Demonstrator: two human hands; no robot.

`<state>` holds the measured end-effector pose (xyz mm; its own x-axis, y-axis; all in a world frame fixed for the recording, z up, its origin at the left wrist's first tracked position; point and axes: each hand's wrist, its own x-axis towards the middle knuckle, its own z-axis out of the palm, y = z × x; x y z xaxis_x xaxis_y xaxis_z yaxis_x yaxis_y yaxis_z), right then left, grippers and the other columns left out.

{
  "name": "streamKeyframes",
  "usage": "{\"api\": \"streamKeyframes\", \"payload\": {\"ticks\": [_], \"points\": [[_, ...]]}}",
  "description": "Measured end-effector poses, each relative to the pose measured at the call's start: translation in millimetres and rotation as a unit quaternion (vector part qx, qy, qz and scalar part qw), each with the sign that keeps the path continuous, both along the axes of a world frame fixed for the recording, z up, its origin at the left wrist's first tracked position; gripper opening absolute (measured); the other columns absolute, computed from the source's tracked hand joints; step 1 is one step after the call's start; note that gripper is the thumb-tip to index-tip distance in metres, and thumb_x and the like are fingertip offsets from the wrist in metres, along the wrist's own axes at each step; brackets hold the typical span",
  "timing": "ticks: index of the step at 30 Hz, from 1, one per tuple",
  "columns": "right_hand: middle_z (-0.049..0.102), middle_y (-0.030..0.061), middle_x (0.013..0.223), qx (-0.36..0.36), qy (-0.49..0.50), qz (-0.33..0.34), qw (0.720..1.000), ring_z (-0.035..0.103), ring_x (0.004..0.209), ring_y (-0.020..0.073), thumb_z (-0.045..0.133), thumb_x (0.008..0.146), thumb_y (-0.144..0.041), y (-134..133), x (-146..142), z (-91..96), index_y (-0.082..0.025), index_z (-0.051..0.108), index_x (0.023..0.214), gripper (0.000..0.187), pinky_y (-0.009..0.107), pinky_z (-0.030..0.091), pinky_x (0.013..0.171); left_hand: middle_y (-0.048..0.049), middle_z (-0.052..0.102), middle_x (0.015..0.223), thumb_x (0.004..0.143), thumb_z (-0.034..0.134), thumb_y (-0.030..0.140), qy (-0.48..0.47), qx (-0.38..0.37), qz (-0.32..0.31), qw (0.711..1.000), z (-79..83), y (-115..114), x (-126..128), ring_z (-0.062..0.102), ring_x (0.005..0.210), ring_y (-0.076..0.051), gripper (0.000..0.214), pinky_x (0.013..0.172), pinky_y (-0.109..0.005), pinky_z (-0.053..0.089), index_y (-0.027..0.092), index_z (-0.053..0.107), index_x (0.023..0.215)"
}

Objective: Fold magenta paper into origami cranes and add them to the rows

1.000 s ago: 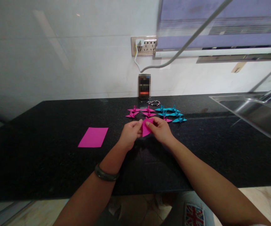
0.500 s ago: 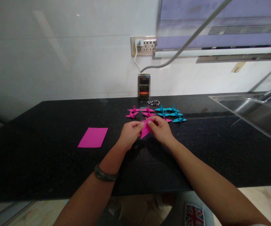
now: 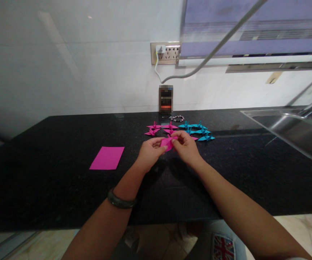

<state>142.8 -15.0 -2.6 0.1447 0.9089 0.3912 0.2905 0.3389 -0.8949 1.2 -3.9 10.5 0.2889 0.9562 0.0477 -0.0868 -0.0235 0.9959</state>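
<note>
Above the black countertop [image 3: 50,180], my left hand [image 3: 149,153] and my right hand [image 3: 185,146] pinch a small folded pink paper [image 3: 167,143] between their fingertips. Both hands are closed on it, and it shows only as a narrow strip between the fingers. Just behind them lie several pink paper cranes [image 3: 154,129] and, to their right, several blue paper cranes [image 3: 199,130]. A dark bracelet sits on my left wrist.
A flat pink paper sheet [image 3: 107,157] lies left of my hands. A phone [image 3: 166,98] leans on the white wall with a bead bracelet [image 3: 176,118] before it. A wall socket [image 3: 165,53] holds a charger and cable. A steel sink [image 3: 294,126] lies at the right.
The pink paper was a hanging, pointed flap; now it is turned and folded smaller between my fingertips. Both hands have risen slightly toward the cranes.
</note>
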Motion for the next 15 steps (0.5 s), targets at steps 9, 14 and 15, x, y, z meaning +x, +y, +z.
{"api": "streamKeyframes", "payload": {"ticks": [9, 14, 15], "points": [[0.064, 0.0051, 0.081, 0.137, -0.229, -0.015, 0.964, 0.056, 0.078, 0.0177, 0.053, 0.075, -0.019, -5.9, 0.2, 4.5, -0.019, 0.064, 0.083, 0.015, 0.03, 0.043, 0.072, -0.0081, 0.067, 0.095, 0.065, 0.062, 0.015, 0.083, 0.124, 0.015, 0.989, -11.3, 6.6, -1.0, 0.061, 0.082, -0.018, 0.035, 0.076, -0.03, 0.048, 0.015, 0.064, 0.1], [0.061, 0.001, 0.063, 0.034, -0.146, -0.034, 0.988, 0.053, 0.057, 0.0126, 0.046, 0.08, -0.027, -9.2, -9.3, 0.4, -0.017, 0.065, 0.077, 0.022, 0.023, 0.039, 0.054, -0.0106, 0.065, 0.096, 0.068, 0.062, 0.022, 0.034, 0.084, 0.064, 0.994, -8.0, 2.5, 2.1, 0.061, 0.085, -0.017, 0.031, 0.076, -0.029, 0.048, 0.012, 0.061, 0.097], [0.059, 0.0004, 0.06, 0.022, -0.138, -0.039, 0.989, 0.051, 0.055, 0.012, 0.045, 0.08, -0.028, -9.6, -10.7, 0.0, -0.016, 0.065, 0.075, 0.024, 0.022, 0.037, 0.051, -0.0105, 0.065, 0.094, 0.068, 0.063, 0.023, 0.017, 0.066, 0.06, 0.996, -7.2, 1.3, 3.2, 0.061, 0.082, -0.016, 0.031, 0.073, -0.029, 0.049, 0.012, 0.06, 0.097]]}}
